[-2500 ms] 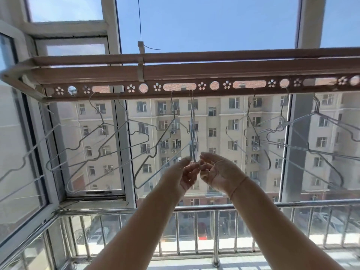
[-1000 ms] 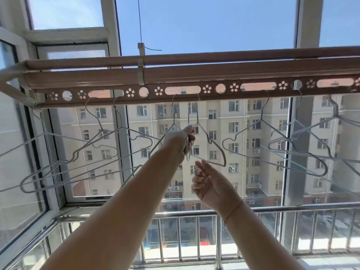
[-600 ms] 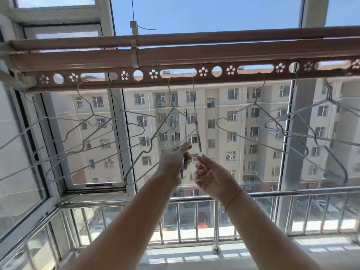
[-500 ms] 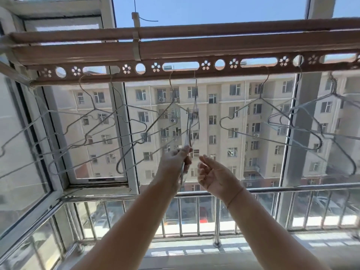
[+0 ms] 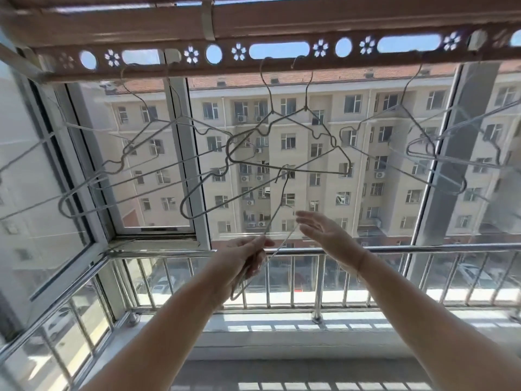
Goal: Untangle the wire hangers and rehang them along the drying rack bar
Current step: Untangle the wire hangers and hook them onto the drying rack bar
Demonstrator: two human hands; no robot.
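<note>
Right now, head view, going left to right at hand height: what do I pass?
white window frame → left hand, gripping a loose wire hanger → right hand, fingers open and holding nothing → grey pillar

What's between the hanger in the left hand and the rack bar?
Head view: two hung hangers, hooked in a slot of the rack bar, frames overlapping. The held hanger, in the left hand, reaches up to their lower wires with its hook.
</note>
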